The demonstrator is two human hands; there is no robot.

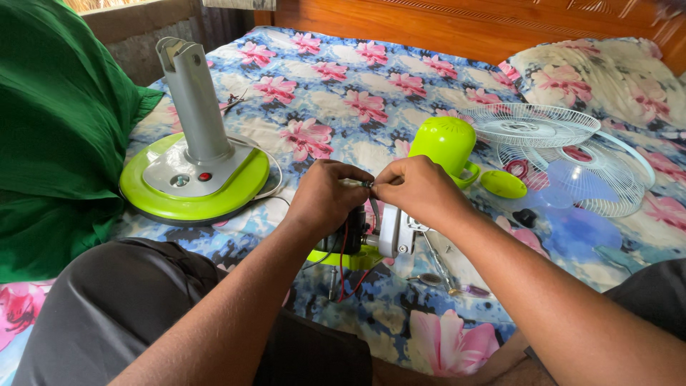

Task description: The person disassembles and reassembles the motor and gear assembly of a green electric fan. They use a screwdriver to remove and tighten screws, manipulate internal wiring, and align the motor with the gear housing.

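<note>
Dark wire (371,187) pinched tight between closed fingers of left hand (325,194) and right hand (418,189).

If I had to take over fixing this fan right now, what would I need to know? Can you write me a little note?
Left hand: pinching something small above the fan motor, fingertips meeting the right hand's.
Right hand: pinching the same spot; what is held is too small to tell.
Motor: on the bed between the knees, red and black wires showing.
Done: fan is apart. The base with its grey post stands to the left; green motor cover, white grilles and clear blade lie to the right.
Left: motor work, then likely putting the parts back.
Screwdriver lies by the motor.
</note>
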